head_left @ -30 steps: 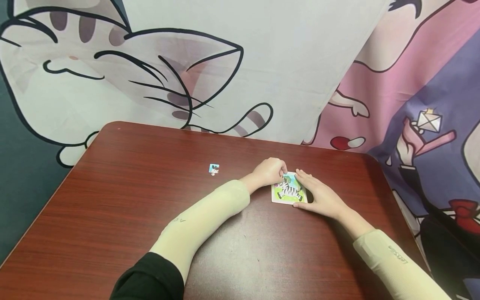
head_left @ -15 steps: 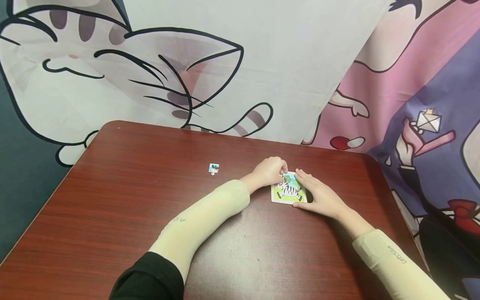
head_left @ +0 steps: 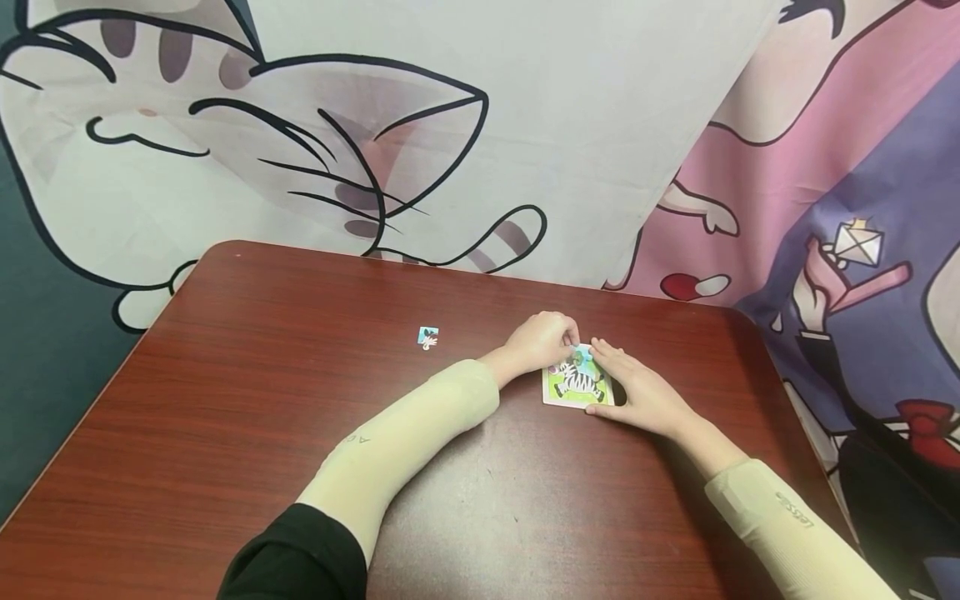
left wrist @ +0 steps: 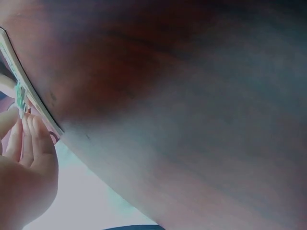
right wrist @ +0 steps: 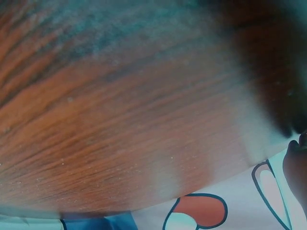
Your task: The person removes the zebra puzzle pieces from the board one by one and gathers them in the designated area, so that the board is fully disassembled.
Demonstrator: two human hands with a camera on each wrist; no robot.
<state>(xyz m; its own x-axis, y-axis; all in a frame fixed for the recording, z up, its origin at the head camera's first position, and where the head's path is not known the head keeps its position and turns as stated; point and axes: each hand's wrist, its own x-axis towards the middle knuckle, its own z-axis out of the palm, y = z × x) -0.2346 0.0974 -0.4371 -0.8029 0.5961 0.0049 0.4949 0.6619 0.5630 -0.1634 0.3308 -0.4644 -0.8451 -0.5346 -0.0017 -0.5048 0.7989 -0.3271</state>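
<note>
A small square zebra puzzle [head_left: 579, 385] with a pale border lies on the brown table, right of centre. My left hand [head_left: 542, 340] covers its upper left corner, fingers bent down. In the left wrist view, that hand's thumb and fingertips pinch a small green-and-white puzzle piece [left wrist: 20, 98] beside the frame's pale edge. My right hand [head_left: 647, 396] rests along the puzzle's right side, fingers extended at the top and thumb at the lower right corner. A loose puzzle piece [head_left: 427, 337], blue with part of a zebra, lies apart to the left.
The brown table [head_left: 247, 375] has its far edge against a white curtain [head_left: 585, 125] printed with a cat. A pink and purple printed cloth [head_left: 825, 167] hangs to the right of the table.
My left hand has shifted very slightly right and away at the puzzle's upper left corner. The right hand, puzzle and loose piece look unmoved.
</note>
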